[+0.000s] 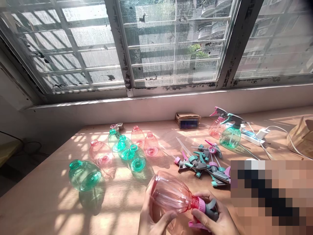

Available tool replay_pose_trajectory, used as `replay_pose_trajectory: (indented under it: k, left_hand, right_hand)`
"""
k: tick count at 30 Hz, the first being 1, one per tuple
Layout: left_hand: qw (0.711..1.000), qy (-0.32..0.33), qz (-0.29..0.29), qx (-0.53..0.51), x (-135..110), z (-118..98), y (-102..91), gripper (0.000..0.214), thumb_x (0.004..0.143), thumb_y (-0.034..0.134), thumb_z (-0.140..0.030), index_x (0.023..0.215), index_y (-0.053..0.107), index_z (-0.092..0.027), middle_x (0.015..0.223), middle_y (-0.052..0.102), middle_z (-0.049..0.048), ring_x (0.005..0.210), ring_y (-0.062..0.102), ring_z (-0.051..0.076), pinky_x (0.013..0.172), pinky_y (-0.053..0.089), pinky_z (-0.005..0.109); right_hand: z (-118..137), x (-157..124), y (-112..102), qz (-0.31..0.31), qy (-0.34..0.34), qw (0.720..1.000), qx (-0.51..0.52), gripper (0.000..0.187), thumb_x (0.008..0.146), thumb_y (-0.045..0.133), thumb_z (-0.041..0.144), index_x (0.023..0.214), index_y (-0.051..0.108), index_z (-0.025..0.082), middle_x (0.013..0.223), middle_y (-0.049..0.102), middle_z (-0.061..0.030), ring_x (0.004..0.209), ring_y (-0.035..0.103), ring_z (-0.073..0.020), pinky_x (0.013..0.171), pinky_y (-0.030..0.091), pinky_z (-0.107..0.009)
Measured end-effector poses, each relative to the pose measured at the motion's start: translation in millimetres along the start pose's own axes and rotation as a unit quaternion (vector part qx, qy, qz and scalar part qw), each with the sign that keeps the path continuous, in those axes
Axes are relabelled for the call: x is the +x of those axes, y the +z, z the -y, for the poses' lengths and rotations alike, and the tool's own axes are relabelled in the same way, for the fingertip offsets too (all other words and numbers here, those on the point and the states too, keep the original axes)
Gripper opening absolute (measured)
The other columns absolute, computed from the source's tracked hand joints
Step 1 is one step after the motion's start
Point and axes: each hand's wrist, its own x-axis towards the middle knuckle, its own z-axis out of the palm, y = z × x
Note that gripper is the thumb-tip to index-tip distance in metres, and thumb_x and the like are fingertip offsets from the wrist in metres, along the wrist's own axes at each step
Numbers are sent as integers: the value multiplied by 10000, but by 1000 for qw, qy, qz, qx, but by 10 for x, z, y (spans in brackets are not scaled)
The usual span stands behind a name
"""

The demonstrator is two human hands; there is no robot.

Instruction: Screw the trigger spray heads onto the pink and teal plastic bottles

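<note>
One hand, left (153,222): cups the pink spray bottle (170,192), seemingly bracing it
Right hand (220,215): pinches its collar (201,205), likely for control
Trigger sprayers (200,165): lie beyond the bottle, presumably handy

Between my left hand (149,222) and right hand (221,220), over the table (44,192), is a spray bottle (172,192). Beyond it, seven bottles (137,160) stand left and trigger sprayer heads (199,164) lie heaped right. Behind the heap are two complete spray bottles (230,136), then a power strip (251,138) and paper bag (302,135) farther right. A cardboard box (187,117) sits back below the window (174,42).
</note>
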Motion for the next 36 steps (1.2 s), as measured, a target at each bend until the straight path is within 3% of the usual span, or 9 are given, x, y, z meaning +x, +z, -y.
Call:
replay_pose_trajectory:
  k: [4,9,13,18,22,24,28,36]
  left_hand:
    - [1000,-7,-12,28,-26,29,-5,880,713,1022,-485,1503,675,-313,1675,608,118,1627,446,457,1369,340,575]
    - [1000,4,11,28,-23,6,-27,975,667,1041,-521,1533,643,-315,1645,637,125,1591,492,474,1356,367,576]
    - [1000,-1,3,11,-10,-16,-10,859,746,1001,-501,1510,664,-301,1610,662,140,1560,533,465,1352,367,583]
    - [997,38,-23,65,-35,-11,-2,741,779,984,-445,1456,700,-343,1690,590,89,1629,455,409,1377,333,507]
    - [999,1,22,29,-34,-24,-54,887,715,1028,-452,1501,630,-352,1644,631,102,1591,499,433,1316,428,526]
    - [999,-1,34,40,-21,-30,-73,918,690,1041,-473,1493,623,-324,1616,645,120,1574,511,447,1325,405,547]
    - [999,2,-14,36,-6,-14,-34,852,748,991,-537,1477,636,-275,1559,683,146,1539,547,458,1330,391,565]
    - [999,11,-16,49,-41,-29,43,777,787,973,-461,1494,670,-351,1697,592,82,1634,450,415,1365,364,514]
  right_hand:
    - [24,10,-27,-2,9,1000,5,594,589,1080,605,972,817,234,737,779,5,617,742,-219,640,742,-443]
    - [13,-7,-2,14,3,1000,-8,567,602,1065,627,943,828,242,769,809,-11,621,754,-223,649,738,-423]
    - [26,-8,12,10,-8,1000,-14,562,581,1076,617,924,832,245,783,822,-14,619,767,-238,633,737,-431]
    - [88,8,-15,21,-20,999,-19,524,638,1058,606,924,842,223,771,814,-14,629,759,-235,613,739,-423]
    - [90,-15,23,24,-24,999,-9,514,634,1066,591,911,844,219,762,826,-23,600,779,-238,610,741,-420]
    - [66,-32,53,10,-17,1000,1,539,577,1092,582,899,848,226,789,835,-20,625,793,-238,616,746,-413]
    - [29,-37,66,-3,-13,1000,-3,584,540,1096,605,914,849,231,829,841,-25,654,795,-239,638,752,-420]
    - [108,-7,12,25,-6,1000,-6,536,636,1065,594,942,828,223,774,822,-14,613,797,-255,627,740,-431]
